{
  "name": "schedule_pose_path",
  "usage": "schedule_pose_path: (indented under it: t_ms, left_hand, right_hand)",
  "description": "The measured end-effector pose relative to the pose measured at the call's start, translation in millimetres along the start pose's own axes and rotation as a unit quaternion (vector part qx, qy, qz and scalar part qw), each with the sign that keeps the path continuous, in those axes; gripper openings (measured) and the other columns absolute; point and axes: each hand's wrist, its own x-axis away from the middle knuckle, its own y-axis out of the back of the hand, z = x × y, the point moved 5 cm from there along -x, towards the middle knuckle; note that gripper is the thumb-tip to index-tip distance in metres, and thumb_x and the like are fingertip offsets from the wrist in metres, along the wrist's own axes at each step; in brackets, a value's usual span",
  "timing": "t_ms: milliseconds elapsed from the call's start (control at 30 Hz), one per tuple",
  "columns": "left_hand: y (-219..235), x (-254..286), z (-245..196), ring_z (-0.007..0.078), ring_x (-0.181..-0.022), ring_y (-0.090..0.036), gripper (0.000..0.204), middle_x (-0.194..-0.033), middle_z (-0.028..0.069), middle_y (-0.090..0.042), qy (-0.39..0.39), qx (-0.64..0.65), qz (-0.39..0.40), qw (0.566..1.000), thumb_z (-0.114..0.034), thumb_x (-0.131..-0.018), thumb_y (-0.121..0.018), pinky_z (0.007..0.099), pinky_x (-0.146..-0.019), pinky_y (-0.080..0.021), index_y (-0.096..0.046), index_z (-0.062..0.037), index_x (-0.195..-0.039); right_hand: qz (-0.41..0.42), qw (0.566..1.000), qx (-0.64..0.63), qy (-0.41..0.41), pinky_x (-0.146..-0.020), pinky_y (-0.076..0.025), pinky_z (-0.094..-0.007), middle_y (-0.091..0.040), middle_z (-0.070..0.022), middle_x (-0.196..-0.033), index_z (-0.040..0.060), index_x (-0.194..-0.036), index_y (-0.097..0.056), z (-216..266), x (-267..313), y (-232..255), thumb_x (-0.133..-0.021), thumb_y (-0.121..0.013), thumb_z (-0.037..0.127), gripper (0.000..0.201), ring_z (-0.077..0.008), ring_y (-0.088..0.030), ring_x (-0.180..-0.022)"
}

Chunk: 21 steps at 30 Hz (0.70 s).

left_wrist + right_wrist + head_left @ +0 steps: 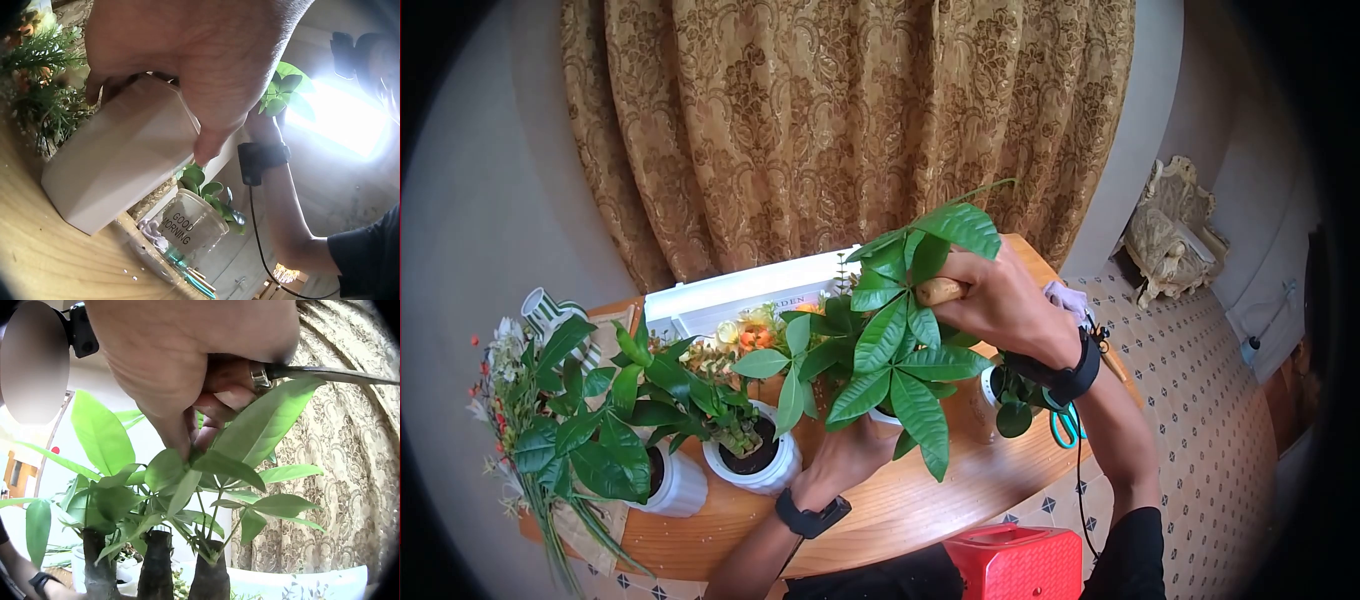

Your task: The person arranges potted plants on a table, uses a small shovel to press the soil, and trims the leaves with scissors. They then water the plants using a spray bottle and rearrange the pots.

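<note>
Currently gripping the faceted white pot [119, 162] near its rim with the left hand [187, 69], at the centre of the head view, on the wooden table [870, 530]. Just up and right, clamping a wooden-handled tool [941, 291] in the curled right hand [1020, 305], with fingertips among the leaves of the money tree [920, 420]; cannot tell whether pinching a stalk as well. Probably bottom-heavy if filled with soil, and smooth enough in the wall to slip, so best steadied by rim and base. Likely stiff in the trunks [156, 565], good for a firm hold; soft and easily torn in the leaves, so better handled lightly by the stalks. Beware of the metal blade [350, 374], jutting out at upper right in the right-wrist view.
</note>
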Motion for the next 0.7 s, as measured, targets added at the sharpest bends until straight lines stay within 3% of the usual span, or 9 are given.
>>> schedule_pose_path:
  t_ms: [133,333,433,600,700]
  left_hand:
    - [1,1,-1,0.0337,-0.103,-0.064,0.041,-0.116,0.0163,-0.068,0.004,0.004,-0.003,1.000,-0.019,-0.084,-0.079,0.0446,-0.091,-0.051,-0.065,-0.0015,-0.118]
    - [1,3,4,0.0341,-0.105,-0.064,0.043,-0.118,0.0166,-0.067,0.015,0.001,-0.003,1.000,-0.020,-0.084,-0.079,0.0447,-0.093,-0.051,-0.065,-0.0018,-0.121]
    - [1,3,4,0.0341,-0.106,-0.064,0.044,-0.119,0.0167,-0.067,0.015,-0.007,-0.001,1.000,-0.020,-0.084,-0.079,0.0447,-0.093,-0.051,-0.064,-0.0020,-0.122]
    - [0,3,7,0.0343,-0.107,-0.064,0.045,-0.120,0.0167,-0.067,0.020,-0.013,0.010,1.000,-0.020,-0.085,-0.079,0.0445,-0.094,-0.050,-0.064,-0.0023,-0.123]
    - [-2,4,9,0.0341,-0.107,-0.064,0.044,-0.120,0.0164,-0.067,0.016,-0.013,0.005,1.000,-0.019,-0.085,-0.079,0.0445,-0.094,-0.050,-0.064,-0.0026,-0.123]
  right_hand:
    - [-0.025,0.999,-0.028,-0.030,-0.065,-0.053,-0.0428,-0.068,-0.0154,-0.082,0.0060,-0.091,-0.072,2,-4,4,-0.075,-0.079,0.008,0.018,-0.0368,-0.066,-0.074]
    - [-0.014,0.998,-0.056,-0.013,-0.067,-0.053,-0.0419,-0.067,-0.0169,-0.083,0.0041,-0.090,-0.070,-2,-4,5,-0.073,-0.078,0.005,0.019,-0.0376,-0.065,-0.075]
    - [0.021,0.998,-0.050,-0.043,-0.068,-0.053,-0.0409,-0.068,-0.0180,-0.085,0.0024,-0.093,-0.071,-2,-4,5,-0.074,-0.077,0.005,0.020,-0.0386,-0.065,-0.076]
    - [0.005,0.972,-0.153,-0.179,-0.071,-0.054,-0.0381,-0.071,-0.0198,-0.091,0.0003,-0.102,-0.073,-13,-2,3,-0.079,-0.075,0.008,0.024,-0.0358,-0.069,-0.077]
    - [-0.027,0.979,-0.151,-0.131,-0.072,-0.055,-0.0390,-0.071,-0.0187,-0.088,0.0003,-0.102,-0.072,-6,-3,5,-0.079,-0.076,0.010,0.026,-0.0329,-0.070,-0.076]
